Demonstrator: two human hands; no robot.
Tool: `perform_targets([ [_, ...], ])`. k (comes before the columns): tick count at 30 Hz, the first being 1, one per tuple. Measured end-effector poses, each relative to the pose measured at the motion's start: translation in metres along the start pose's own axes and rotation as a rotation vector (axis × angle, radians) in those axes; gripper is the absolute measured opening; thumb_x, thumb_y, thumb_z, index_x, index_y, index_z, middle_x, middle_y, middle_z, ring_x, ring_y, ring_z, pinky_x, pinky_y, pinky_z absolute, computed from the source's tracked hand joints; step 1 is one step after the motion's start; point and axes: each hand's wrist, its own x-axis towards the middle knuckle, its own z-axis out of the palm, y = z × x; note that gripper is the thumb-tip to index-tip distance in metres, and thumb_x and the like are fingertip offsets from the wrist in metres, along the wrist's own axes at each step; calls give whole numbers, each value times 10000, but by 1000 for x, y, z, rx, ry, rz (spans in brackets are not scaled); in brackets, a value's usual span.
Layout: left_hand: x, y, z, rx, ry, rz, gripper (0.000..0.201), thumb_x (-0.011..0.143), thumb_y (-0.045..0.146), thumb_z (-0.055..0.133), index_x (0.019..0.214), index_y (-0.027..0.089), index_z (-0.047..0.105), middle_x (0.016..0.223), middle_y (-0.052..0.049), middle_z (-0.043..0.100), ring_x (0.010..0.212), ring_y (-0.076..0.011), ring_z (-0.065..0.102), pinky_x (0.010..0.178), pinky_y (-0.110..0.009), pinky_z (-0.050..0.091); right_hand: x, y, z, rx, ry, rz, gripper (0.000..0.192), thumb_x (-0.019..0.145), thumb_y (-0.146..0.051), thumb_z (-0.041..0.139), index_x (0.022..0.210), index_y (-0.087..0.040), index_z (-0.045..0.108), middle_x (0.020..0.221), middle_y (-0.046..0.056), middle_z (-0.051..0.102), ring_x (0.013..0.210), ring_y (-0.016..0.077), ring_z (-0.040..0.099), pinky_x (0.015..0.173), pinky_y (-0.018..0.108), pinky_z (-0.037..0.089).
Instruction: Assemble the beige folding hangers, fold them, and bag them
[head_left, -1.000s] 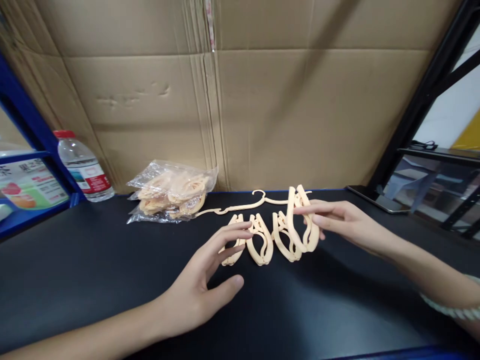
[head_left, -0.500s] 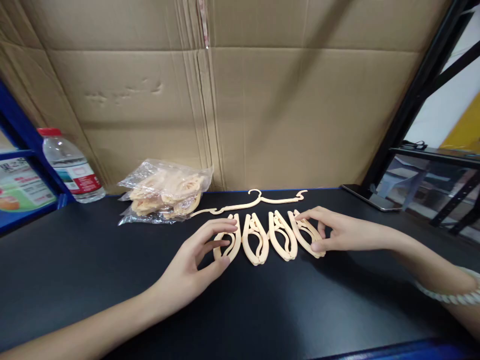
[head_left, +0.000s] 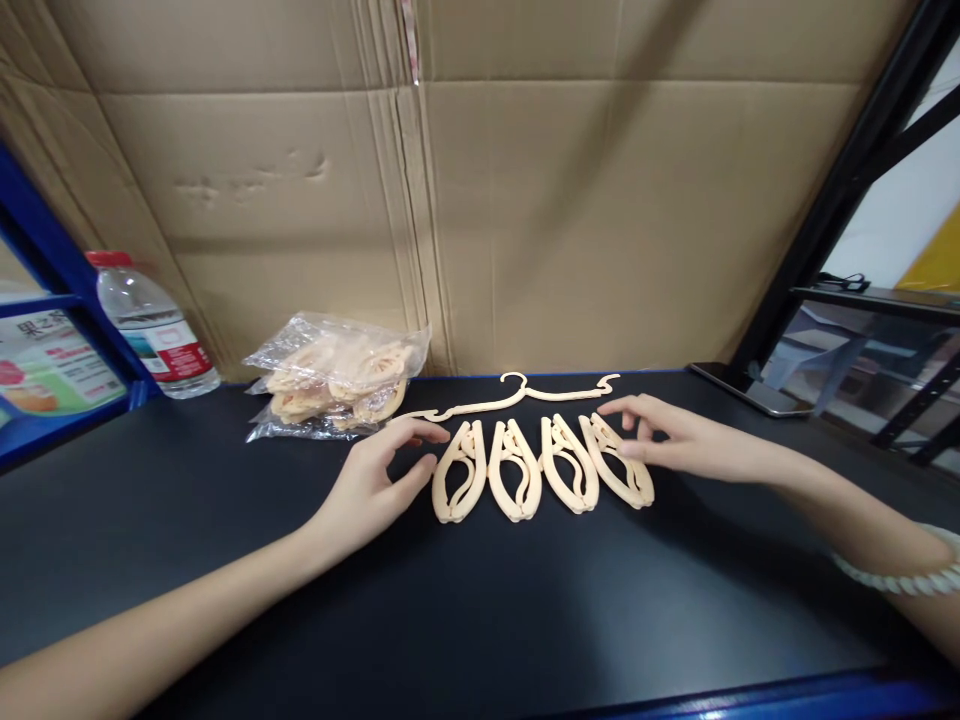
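Observation:
Several cream-coloured folding hangers lie folded side by side on the black tabletop. My left hand (head_left: 382, 478) is beside the leftmost folded hanger (head_left: 481, 462), fingers curved and apart, nothing in them. At the other end of the row, my right hand (head_left: 664, 436) hovers over the rightmost folded hanger (head_left: 637, 488); its fingers are spread, and whether a fingertip touches the hanger is unclear. Between them lie two more, a folded hanger (head_left: 496, 468) and another folded hanger (head_left: 553, 468). Behind the row stretches an unfolded hanger (head_left: 487, 407), its left end close to my left fingers.
Clear plastic bags of folded hangers (head_left: 337, 375) lie at the back left. Beyond them a water bottle (head_left: 161, 335) with a red cap leans near a blue frame. A flat dark device, perhaps a phone (head_left: 750, 390), rests at the back right. Cardboard (head_left: 637, 220) walls the rear.
My left hand has drawn back to the left, off the leftmost folded hanger. My right hand has lifted slightly away from the rightmost one. The hangers keep their places on the table.

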Motion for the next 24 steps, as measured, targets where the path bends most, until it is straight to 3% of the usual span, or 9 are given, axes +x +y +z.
perform_targets([
  [4, 5, -9, -1, -36, 29, -33, 179, 820, 276, 519, 919, 185, 637, 973, -61, 695, 924, -217, 650, 861, -369, 523, 20, 23, 8, -9, 258, -82, 409, 870, -464, 475, 1153, -181, 557, 1017, 100, 615, 855, 207, 594, 718, 358, 540],
  [6, 5, -7, 0, -31, 24, -20, 172, 822, 270, 515, 907, 184, 637, 959, -57, 694, 903, -208, 652, 839, -354, 528, 32, 37, 12, -96, 314, -160, 345, 883, -380, 446, 1136, -178, 566, 1110, 122, 621, 980, 238, 597, 827, 413, 532],
  [10, 4, 0, 1, 32, -9, 45, 163, 834, 251, 508, 897, 190, 646, 905, -36, 690, 842, -185, 643, 786, -314, 523, 51, 60, 17, -278, 276, -267, 386, 899, -279, 366, 1224, -157, 536, 1282, 148, 565, 1226, 276, 498, 1056, 510, 386],
  [15, 4, 3, 1, 38, -28, 59, 158, 843, 229, 499, 882, 187, 646, 881, -28, 688, 820, -171, 638, 762, -288, 513, 55, 76, 19, -356, 154, -269, 476, 887, -198, 322, 1348, -176, 441, 1413, 120, 461, 1353, 259, 363, 1112, 520, 314],
  [19, 4, 4, 1, 38, -28, 55, 161, 839, 230, 498, 862, 187, 651, 862, -26, 693, 805, -171, 641, 752, -288, 513, 55, 79, 20, -372, 153, -263, 484, 879, -174, 315, 1345, -163, 448, 1392, 134, 473, 1331, 264, 392, 1097, 514, 337],
  [24, 4, 4, 1, 45, -36, 58, 169, 839, 215, 485, 852, 185, 650, 854, -24, 695, 792, -166, 642, 747, -283, 513, 57, 75, 19, -389, 238, -234, 380, 904, -288, 377, 1200, -156, 575, 1173, 166, 574, 1126, 298, 537, 968, 507, 450],
])
